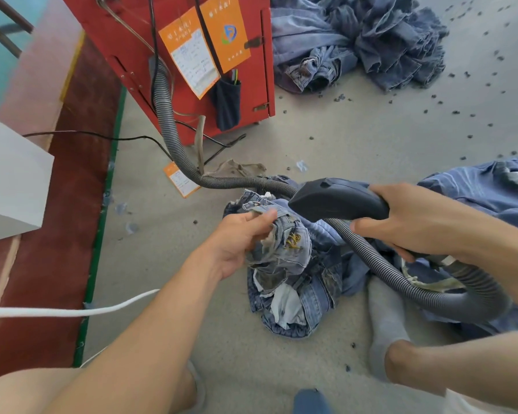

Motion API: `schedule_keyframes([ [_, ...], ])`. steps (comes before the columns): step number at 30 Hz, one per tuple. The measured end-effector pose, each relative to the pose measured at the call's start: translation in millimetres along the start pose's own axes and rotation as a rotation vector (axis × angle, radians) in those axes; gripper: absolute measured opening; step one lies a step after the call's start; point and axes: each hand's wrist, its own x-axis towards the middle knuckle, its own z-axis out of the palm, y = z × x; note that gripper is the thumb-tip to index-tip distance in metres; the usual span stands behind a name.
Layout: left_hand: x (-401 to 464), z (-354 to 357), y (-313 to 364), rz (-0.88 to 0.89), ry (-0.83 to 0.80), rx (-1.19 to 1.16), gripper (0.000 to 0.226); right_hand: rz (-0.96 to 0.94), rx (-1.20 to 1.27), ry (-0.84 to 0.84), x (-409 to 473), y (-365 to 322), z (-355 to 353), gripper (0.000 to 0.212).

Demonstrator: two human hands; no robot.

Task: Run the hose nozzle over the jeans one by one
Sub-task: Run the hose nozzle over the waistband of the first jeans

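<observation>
My right hand (pixel 413 222) grips the black hose nozzle (pixel 335 201) by its handle, with the nozzle's wide mouth pointing left over a bunched pair of jeans (pixel 287 264). My left hand (pixel 243 240) pinches the raised waistband part of those jeans and lifts it off the floor. The grey ribbed hose (pixel 174 135) runs from the red machine (pixel 192 55) down across the floor to the nozzle, and a second loop of it (pixel 401 285) curls under my right wrist.
A heap of jeans (pixel 356 43) lies at the back right beside the red machine. More blue denim (pixel 485 189) is spread at the right. A white box (pixel 9 180) stands at the left. Dark lint bits dot the floor. My socked foot (pixel 386 324) rests near the jeans.
</observation>
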Motion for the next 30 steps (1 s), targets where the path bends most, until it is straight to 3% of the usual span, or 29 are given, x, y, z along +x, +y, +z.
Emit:
schedule_keyframes([
  [2,1,0,-2,0.041,-0.020,-0.051,0.003,0.006,-0.012,0.013,-2,-1,1,0.017],
  [8,4,10,-4,0.132,0.017,-0.167,0.013,-0.011,0.013,0.067,-6,0,-5,0.013],
  [11,2,12,-2,0.159,-0.065,-0.232,0.020,-0.021,-0.058,0.053,-7,-3,-1,0.015],
  [15,1,15,0,0.208,-0.148,-0.176,0.026,-0.020,-0.173,0.081,-1,-9,9,0.019],
  [20,-1,23,-4,0.241,-0.185,-0.137,0.029,0.009,-0.275,0.234,18,-18,12,0.023],
  [25,2,20,5,0.285,-0.207,-0.209,0.031,-0.023,-0.176,0.173,-4,-11,1,0.019],
  [30,-1,20,4,0.278,-0.250,-0.209,0.060,-0.029,-0.277,0.131,8,-21,20,0.022],
])
